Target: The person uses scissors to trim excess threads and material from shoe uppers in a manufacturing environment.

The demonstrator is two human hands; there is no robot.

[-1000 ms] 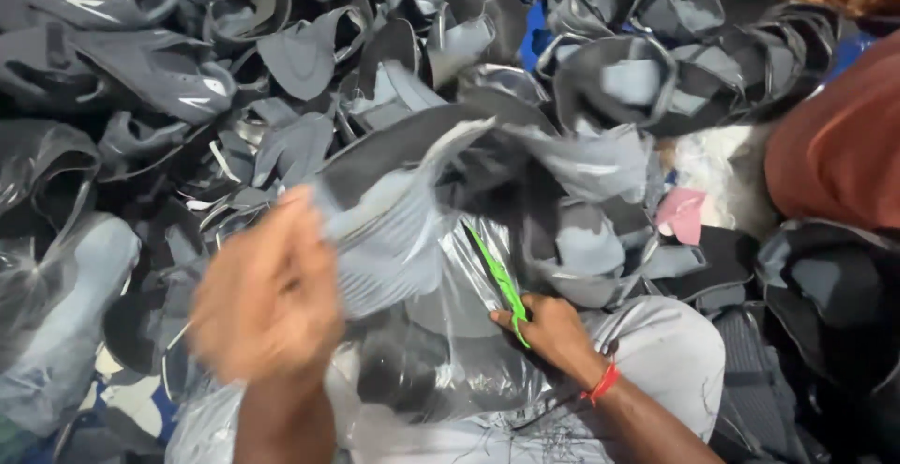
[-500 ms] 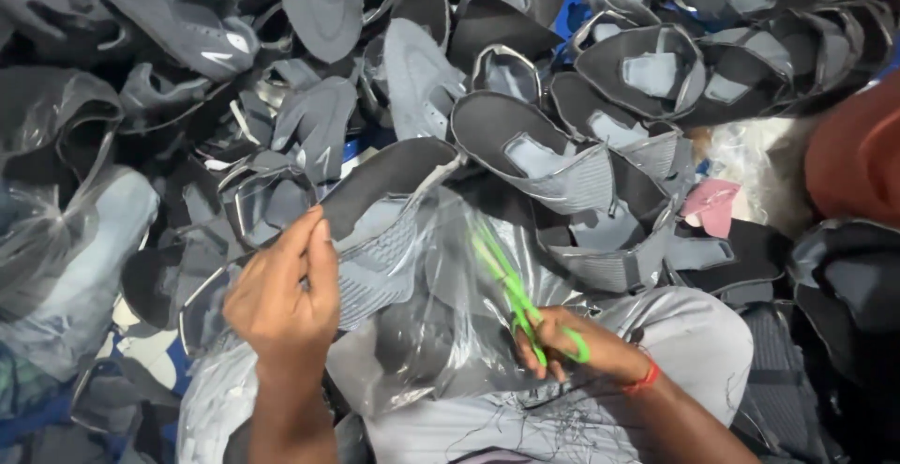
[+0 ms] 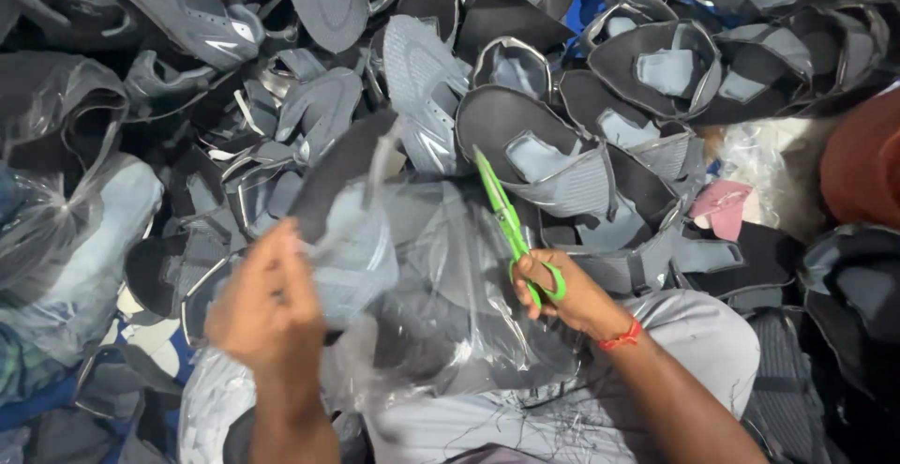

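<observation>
Grey shoe upper (image 3: 352, 239) blurred behind left hand (image 3: 267, 309); plastic film (image 3: 450, 286) veils rest.

Left hand (image 3: 267, 309) motion-blurred; shoe upper (image 3: 352, 239) partly veiled under clear plastic bag (image 3: 459, 305).

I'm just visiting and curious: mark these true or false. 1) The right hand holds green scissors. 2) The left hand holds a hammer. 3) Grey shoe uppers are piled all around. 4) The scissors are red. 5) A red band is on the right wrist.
1) True: the right hand holds green scissors.
2) False: the left hand pinches a grey upper in clear plastic.
3) True: uppers lie heaped around.
4) False: they are green.
5) True: a red band shows there.
</observation>
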